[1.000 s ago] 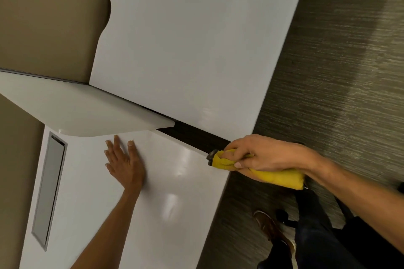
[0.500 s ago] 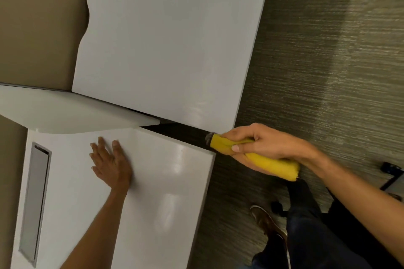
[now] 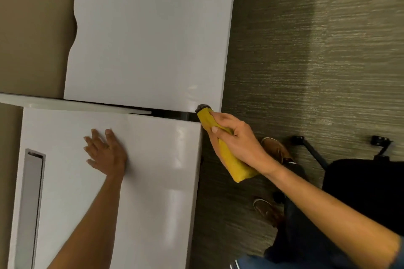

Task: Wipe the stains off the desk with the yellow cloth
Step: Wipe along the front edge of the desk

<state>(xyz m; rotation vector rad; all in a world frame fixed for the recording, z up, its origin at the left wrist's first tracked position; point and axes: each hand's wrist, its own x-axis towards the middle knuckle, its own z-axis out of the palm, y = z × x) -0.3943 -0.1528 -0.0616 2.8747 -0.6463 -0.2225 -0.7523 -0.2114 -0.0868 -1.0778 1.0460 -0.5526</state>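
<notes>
left hand (image 3: 107,155): flat and open, palm down on the near desk (image 3: 142,181), fingers spread, holding nothing; forearm runs in from the bottom edge
right hand (image 3: 238,144): closed around the yellow cloth (image 3: 231,159), thumb on top, fingers wrapped under
yellow cloth: rolled into a thick tube, held off the front edge of the near desk, over the floor (image 3: 306,50); its dark tip (image 3: 203,107) sits at the gap (image 3: 170,113) between the two desks, at the corner of the far desk (image 3: 148,35)
desks: both white and glossy; stains too faint to tell
cable slot (image 3: 30,203): long grey opening at the near desk's left side
below: brown shoes (image 3: 277,148), dark trousers (image 3: 306,225); black chair (image 3: 363,181) with caster legs at right
</notes>
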